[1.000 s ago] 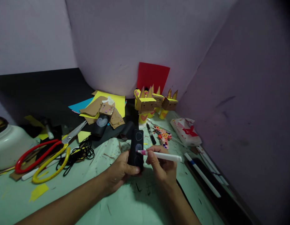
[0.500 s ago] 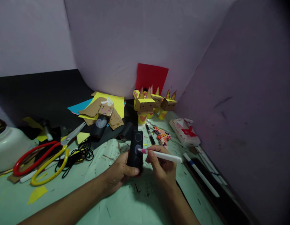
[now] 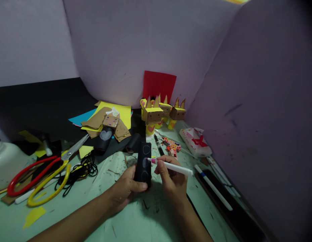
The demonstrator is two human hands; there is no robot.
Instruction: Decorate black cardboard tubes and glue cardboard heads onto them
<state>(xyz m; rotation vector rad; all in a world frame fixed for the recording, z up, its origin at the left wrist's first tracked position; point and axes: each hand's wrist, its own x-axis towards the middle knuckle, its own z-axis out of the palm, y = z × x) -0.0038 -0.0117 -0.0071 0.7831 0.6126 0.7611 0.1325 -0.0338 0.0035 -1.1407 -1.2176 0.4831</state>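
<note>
My left hand [image 3: 129, 185] is closed around the lower part of a black paper tube [image 3: 143, 154], its thumb across the front. Pale rounded outlines run down the tube, and the middle one is partly coloured in. In my right hand [image 3: 172, 178] is a white marker [image 3: 177, 168] with a pink collar, pinched between thumb and fingers. The marker's tip touches the tube at the middle shape, or very nearly. Behind the hands lie a black pen [image 3: 159, 145] and a patterned piece of red and orange paper [image 3: 172, 145].
Large red-and-yellow scissors [image 3: 62, 161] lie at left beside tangled black cord [image 3: 82, 171] and a white jar [image 3: 9, 164]. Horned cardboard figures [image 3: 154, 116] stand at the back. To the right are a wrapped packet [image 3: 196, 143] and another white marker [image 3: 213, 186] on a dark tray.
The marker tip has shifted slightly upward on the middle shape. The whole view has moved a little, so everything appears slightly further left. Both grips are unchanged.
</note>
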